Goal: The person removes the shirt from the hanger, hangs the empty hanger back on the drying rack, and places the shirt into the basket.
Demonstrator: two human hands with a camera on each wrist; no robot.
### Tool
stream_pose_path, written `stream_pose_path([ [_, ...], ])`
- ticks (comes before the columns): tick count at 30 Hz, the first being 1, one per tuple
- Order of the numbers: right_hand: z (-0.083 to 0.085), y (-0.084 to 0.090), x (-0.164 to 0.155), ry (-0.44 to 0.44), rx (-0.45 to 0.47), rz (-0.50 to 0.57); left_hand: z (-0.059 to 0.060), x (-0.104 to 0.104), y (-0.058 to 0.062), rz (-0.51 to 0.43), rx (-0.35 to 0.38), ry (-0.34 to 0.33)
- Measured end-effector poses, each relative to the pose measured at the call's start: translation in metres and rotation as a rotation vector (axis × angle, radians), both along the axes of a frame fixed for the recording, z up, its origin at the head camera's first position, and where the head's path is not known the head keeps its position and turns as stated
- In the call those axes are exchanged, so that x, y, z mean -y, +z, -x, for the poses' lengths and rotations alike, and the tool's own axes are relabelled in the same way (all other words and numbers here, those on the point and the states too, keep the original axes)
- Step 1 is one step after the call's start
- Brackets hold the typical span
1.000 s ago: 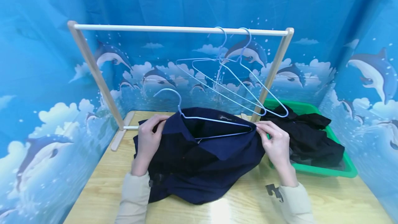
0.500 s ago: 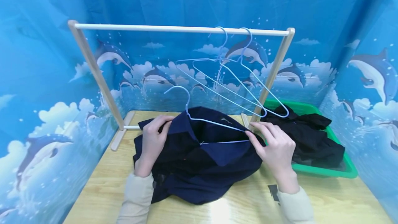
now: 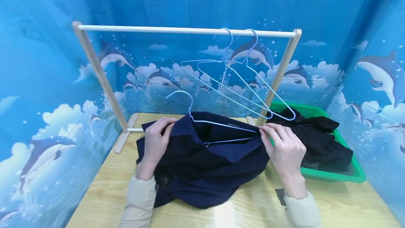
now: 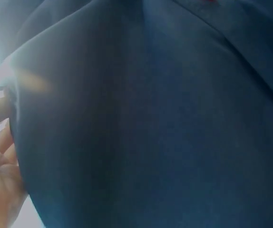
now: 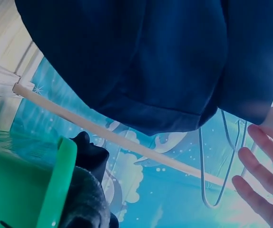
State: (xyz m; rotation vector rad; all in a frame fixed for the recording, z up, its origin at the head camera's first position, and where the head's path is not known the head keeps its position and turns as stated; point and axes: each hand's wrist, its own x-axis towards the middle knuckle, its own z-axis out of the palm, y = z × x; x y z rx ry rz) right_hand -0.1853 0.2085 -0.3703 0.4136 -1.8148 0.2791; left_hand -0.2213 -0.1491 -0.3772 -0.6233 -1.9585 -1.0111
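A dark navy collared shirt is bunched on the table, its neck opening facing up. Inside that opening sits a light blue wire hanger, hook standing up at the collar's left, one arm reaching to the right. My left hand pinches the fabric left of the collar; the left wrist view is mostly filled by the shirt. With thumb and fingertips my right hand pinches the right side of the neck opening, right at the hanger's end. In the right wrist view, the right hand's fingers show beside the shirt's edge.
A wooden rack with a white rail stands behind, and two hangers hang on its right part. At the right is a green basket holding dark clothes. A dark grey patch lies on the table.
The hanger's hook has shifted slightly right. My right hand first went left along the neck opening, then back right, stretching the fabric over the hanger's end. My left hand has moved slightly right.
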Motion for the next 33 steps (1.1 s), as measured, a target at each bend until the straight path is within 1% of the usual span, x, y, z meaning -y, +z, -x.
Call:
stream_pose_path([
  [4,0.001,0.001,-0.005,-0.027,0.025,0.032,0.0,0.001,0.002,-0.018,-0.009,-0.012],
  [7,0.001,0.001,-0.008,-0.031,0.073,0.038,0.0,0.001,0.003,-0.038,-0.003,-0.019],
  [11,0.0,-0.002,-0.01,0.01,0.18,0.045,-0.001,0.0,0.004,-0.065,0.011,-0.016],
  [14,-0.001,-0.004,-0.012,0.04,0.264,0.052,-0.003,-0.001,0.004,-0.08,0.018,-0.001],
  [17,-0.002,-0.006,-0.011,0.061,0.303,0.061,-0.003,-0.002,0.004,-0.073,0.027,-0.001],
  [20,-0.002,-0.006,-0.008,0.099,0.291,0.057,-0.004,-0.005,0.004,-0.047,0.035,-0.019],
  [23,-0.001,-0.005,-0.003,0.145,0.254,0.014,-0.005,-0.009,0.004,-0.018,0.042,-0.029],
  [28,0.001,-0.006,0.01,0.244,0.159,-0.058,-0.005,-0.021,0.0,0.015,0.05,-0.045],
  [31,0.002,-0.008,0.017,0.281,0.093,-0.108,-0.006,-0.03,-0.002,0.036,0.061,-0.065],
  [33,0.003,-0.01,0.021,0.285,0.054,-0.141,-0.007,-0.035,-0.003,0.057,0.068,-0.079],
])
